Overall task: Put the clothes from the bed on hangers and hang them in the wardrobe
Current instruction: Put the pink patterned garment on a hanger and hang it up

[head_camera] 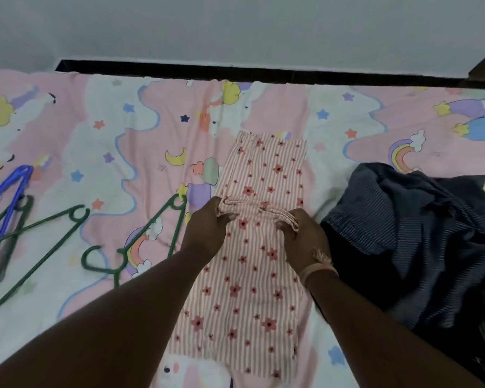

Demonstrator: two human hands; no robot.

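Left hand [207,225] and right hand [300,233] pinching gathered fold of striped pyjamas [252,247], mid-bed [101,152], toward near edge. Could slip crooked: thin, limp cotton. 3 rigid green hangers [163,228] toward left edge, blue hanger [9,191] beyond; crumpled ribbed navy garment [420,233] at right edge.

My two hands, left [205,225] and right [303,236], one pink striped garment with flowers [252,275], one dark blue garment [420,236], three green hangers as far as I can count [157,233], one blue hanger [9,191], one bed [101,152]
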